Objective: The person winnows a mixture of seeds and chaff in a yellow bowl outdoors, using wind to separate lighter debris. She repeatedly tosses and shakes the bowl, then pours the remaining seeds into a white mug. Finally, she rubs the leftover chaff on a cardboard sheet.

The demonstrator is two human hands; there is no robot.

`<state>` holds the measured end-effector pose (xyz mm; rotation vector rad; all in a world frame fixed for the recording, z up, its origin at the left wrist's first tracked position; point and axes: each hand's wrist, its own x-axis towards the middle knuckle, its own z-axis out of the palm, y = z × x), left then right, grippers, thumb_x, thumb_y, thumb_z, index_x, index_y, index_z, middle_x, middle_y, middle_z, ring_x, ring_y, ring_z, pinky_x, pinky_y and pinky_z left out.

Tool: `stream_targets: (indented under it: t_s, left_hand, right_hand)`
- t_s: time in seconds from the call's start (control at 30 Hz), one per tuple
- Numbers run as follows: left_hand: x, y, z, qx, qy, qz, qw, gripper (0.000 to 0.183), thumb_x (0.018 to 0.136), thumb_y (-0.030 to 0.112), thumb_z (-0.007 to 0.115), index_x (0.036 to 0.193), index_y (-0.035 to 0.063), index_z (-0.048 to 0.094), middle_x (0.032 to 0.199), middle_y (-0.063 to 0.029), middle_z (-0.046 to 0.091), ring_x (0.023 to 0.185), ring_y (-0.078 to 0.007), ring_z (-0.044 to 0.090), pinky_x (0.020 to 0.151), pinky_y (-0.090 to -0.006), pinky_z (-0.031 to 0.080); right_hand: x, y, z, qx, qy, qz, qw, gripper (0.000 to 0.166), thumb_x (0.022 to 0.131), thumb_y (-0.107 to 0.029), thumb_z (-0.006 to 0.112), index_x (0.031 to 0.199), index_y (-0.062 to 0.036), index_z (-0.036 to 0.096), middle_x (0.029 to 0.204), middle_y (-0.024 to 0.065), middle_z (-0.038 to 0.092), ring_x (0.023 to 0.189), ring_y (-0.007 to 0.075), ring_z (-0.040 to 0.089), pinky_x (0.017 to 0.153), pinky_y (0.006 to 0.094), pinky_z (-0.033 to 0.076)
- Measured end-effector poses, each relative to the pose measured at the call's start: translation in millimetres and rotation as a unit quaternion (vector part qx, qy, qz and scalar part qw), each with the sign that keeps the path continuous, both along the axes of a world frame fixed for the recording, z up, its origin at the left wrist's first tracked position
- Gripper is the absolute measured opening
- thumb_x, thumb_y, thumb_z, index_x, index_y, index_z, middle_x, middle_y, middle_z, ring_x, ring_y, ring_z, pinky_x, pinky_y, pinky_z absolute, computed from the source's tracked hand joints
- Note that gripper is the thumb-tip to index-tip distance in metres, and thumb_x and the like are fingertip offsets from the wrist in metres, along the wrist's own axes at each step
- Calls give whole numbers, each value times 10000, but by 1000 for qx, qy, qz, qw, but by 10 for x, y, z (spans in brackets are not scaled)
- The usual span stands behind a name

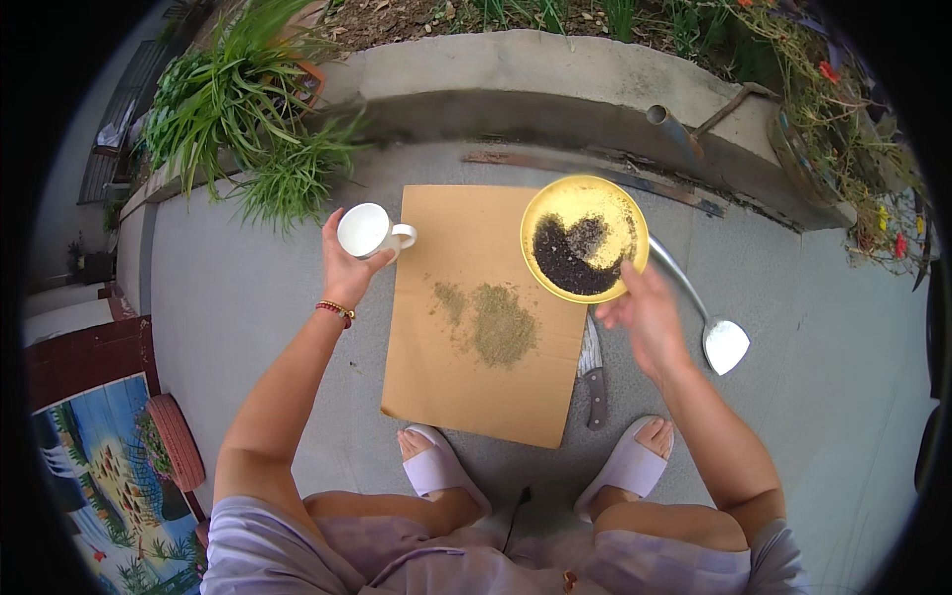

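My left hand (348,264) holds a white cup (364,230) tilted so that its pale inside faces up; its handle points right. In my right hand (648,316) is a yellow plate (529,256), gripped at its lower right rim, with dark granular material (569,264) spread along its left and lower side. Beneath and between the hands lies a flat cardboard sheet (439,387), bearing a larger and a smaller patch of greenish-brown crumbly material (504,326). A knife (595,379) with a brown handle rests at the cardboard's right edge, its blade partly hidden.
A metal spatula (725,344) lies on the concrete to the right. Beyond the cardboard run a metal strip (520,161) and a low concrete wall (520,71), with a pipe (673,130) near it. Leafy plants (230,111) stand at upper left. My slippered feet flank the cardboard's near edge.
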<state>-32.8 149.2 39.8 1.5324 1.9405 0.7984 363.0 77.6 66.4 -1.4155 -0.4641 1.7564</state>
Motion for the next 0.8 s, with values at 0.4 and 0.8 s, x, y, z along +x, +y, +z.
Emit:
stream_targets:
  t_s: [0.4,0.8]
  left_hand:
    - [-568,-222,-419,-37,152,130,979,975,569,93,909,1355,-39,346,1320,-200,443,1233,-343,472,1065,-397,401]
    - [-684,-443,-252,-120,114,47,985,1219,581,23,849,1512,47,63,1512,-215,214,1411,-371,266,1179,-399,273]
  right_hand:
    - [-340,814,411,111,23,46,993,257,1055,-250,371,1105,-32,495,827,73,623,616,130,594,527,273,473]
    - [-591,1278,999,173,15,94,980,289,1056,-285,370,1112,-29,492,867,88,635,620,135,612,529,261,508]
